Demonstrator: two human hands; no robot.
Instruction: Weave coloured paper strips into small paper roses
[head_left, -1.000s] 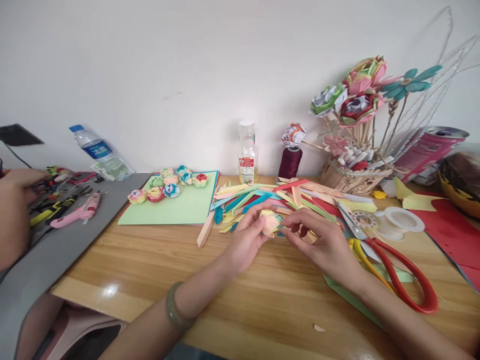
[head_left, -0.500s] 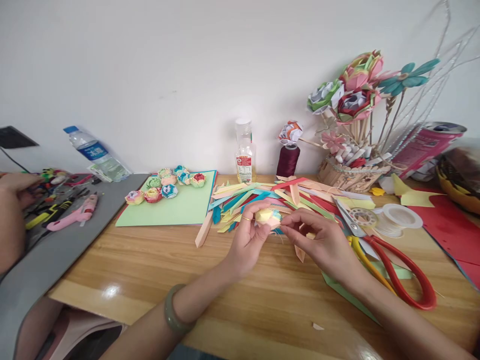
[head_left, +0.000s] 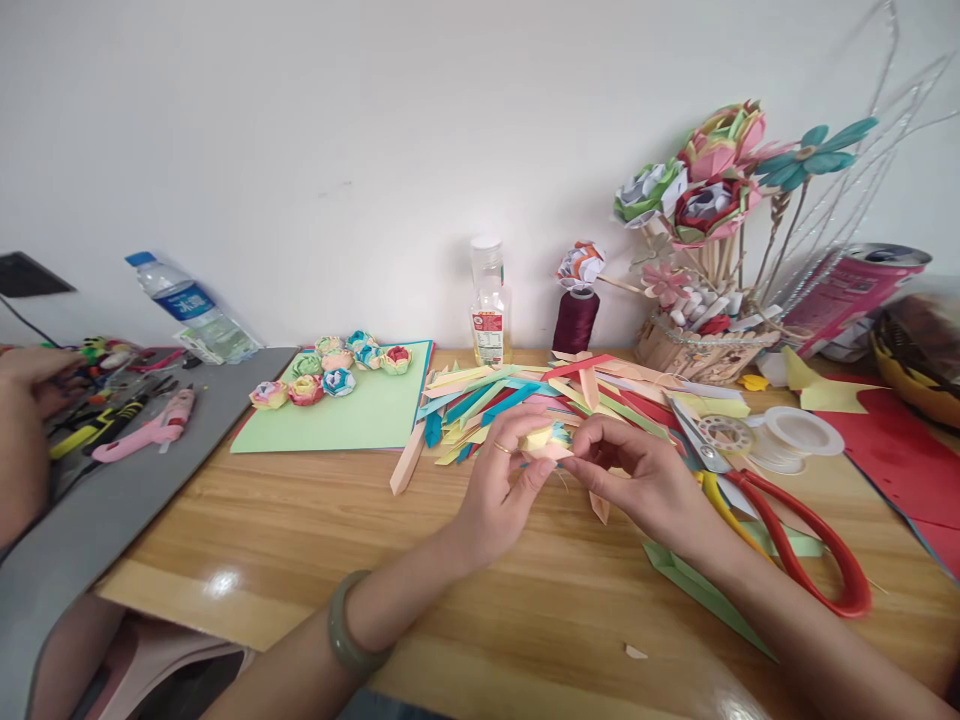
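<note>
two hands (head_left: 499,490) (head_left: 649,480) hold a paper flower (head_left: 541,440)

Paper flower (head_left: 544,440) turned slightly; left hand (head_left: 495,492) and right hand (head_left: 643,474) closer together than before.

Held flower (head_left: 538,438): pale yellow, peach, touch of blue.
Strips (head_left: 517,386): mixed yellow, blue, green, red, peach. Scissors (head_left: 742,483): red/yellow handles. Worktop (head_left: 300,550): tan wood grain. Thread (head_left: 576,322): dark purple.
</note>
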